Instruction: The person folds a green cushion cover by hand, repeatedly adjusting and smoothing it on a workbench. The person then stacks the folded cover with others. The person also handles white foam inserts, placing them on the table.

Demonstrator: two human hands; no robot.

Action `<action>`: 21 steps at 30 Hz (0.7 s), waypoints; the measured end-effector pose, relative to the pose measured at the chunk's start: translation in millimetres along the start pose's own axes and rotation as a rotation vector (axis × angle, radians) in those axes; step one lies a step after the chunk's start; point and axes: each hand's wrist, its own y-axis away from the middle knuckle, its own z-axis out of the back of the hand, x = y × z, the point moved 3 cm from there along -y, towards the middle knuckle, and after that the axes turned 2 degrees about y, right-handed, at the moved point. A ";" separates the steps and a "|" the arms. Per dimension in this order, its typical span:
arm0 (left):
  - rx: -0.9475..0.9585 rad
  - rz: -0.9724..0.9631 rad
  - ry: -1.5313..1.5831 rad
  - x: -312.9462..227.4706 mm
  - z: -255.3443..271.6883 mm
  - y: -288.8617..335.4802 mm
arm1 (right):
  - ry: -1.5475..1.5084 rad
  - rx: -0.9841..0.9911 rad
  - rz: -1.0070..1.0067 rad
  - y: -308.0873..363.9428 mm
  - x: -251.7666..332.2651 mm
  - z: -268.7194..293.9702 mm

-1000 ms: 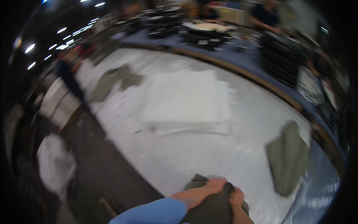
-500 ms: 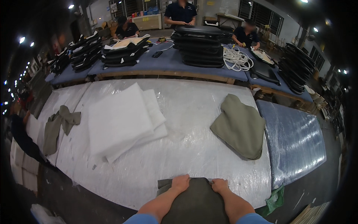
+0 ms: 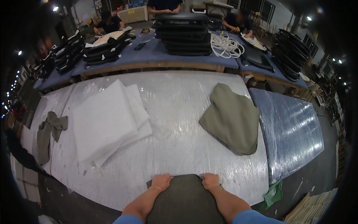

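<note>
Both my hands grip the upper edge of a dark olive-green fabric piece (image 3: 179, 201) at the near edge of the table. My left hand (image 3: 162, 182) is closed on its left corner, and my right hand (image 3: 211, 181) on its right corner. Between them the cloth hangs down toward me, its lower part cut off by the frame. Farther off to the right lies a stack of olive fabric pieces (image 3: 233, 119). White padding sheets (image 3: 106, 121) are piled left of the middle, and a crumpled olive cloth strip (image 3: 50, 132) rests at the far left.
The table (image 3: 175, 149) is covered in shiny plastic film. A blue wrapped panel (image 3: 289, 130) adjoins it on the right. Behind runs a blue bench (image 3: 145, 61) with stacked black cushions (image 3: 182, 35) and white rope (image 3: 226, 45). Several people work there; another person (image 3: 18, 147) stands at left.
The view has tilted and shifted slightly, so the table and bench sit higher and more to the left. Both hands keep hold of the fabric's edge, with slightly more space between them.
</note>
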 end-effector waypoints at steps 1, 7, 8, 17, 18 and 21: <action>-0.009 -0.003 -0.007 0.0 -1.2 0.9 | 0.010 0.004 0.004 -0.5 0.4 2.0; -0.075 -0.011 0.001 5.4 -4.8 4.9 | 0.051 -0.114 0.056 5.1 6.5 6.5; -0.092 -0.008 0.004 7.0 -5.9 6.9 | 0.058 -0.114 0.054 10.0 8.2 5.7; -0.101 -0.068 0.074 -0.3 2.4 13.2 | 0.088 -0.102 0.040 19.1 8.3 4.4; -0.090 -0.067 0.062 0.4 3.5 12.3 | 0.110 -0.099 0.049 16.4 9.1 6.5; -0.072 -0.077 0.064 0.0 5.8 15.0 | 0.135 -0.091 0.042 17.3 10.7 9.6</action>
